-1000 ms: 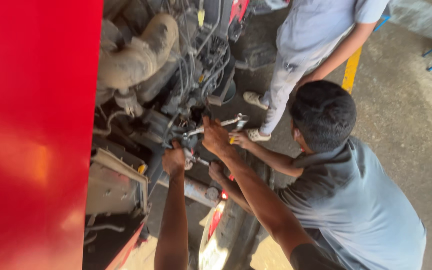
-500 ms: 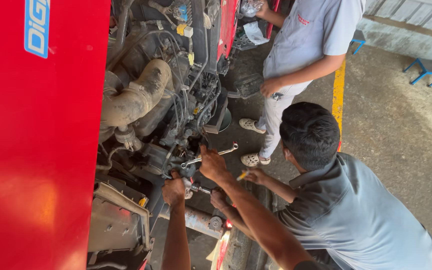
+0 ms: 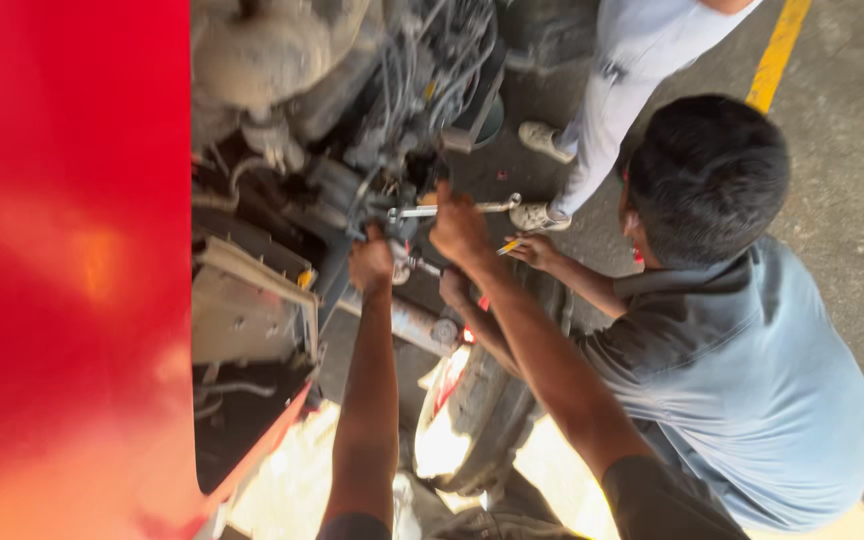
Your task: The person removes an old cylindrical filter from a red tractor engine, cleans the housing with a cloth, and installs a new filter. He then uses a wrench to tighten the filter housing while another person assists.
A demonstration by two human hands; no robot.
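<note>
**Inspector A:** Position of the wearer's hands?

**Inspector B:** Both arms reach up into the exposed engine bay (image 3: 372, 130) beside the red body panel (image 3: 62, 270). The right hand (image 3: 459, 226) is closed around the shaft of a metal wrench (image 3: 452, 210), which lies roughly level, its free end pointing toward the concrete floor (image 3: 852, 150) side. The left hand (image 3: 372, 263) is fisted just below the wrench's working end, gripping a small metal fitting (image 3: 414, 266); what exactly it holds cannot be told.

**Inspector A:** Where does the wrench sit?

**Inspector B:** Its head is against the engine, among grimy hoses and wiring, just above the left hand.

**Inspector A:** Others present?

**Inspector B:** A co-worker in a blue-grey shirt (image 3: 742, 380) crouches at the right, both hands in the same area. One of them (image 3: 532, 248) holds a small yellow-handled tool (image 3: 508, 246) just beside the wearer's right hand; the other (image 3: 454, 290) is lower, near a grey cylinder (image 3: 402, 320). A second person's light trousers (image 3: 612, 110) and shoes (image 3: 544, 212) stand beyond, close to a yellow floor line (image 3: 777, 55).
</note>
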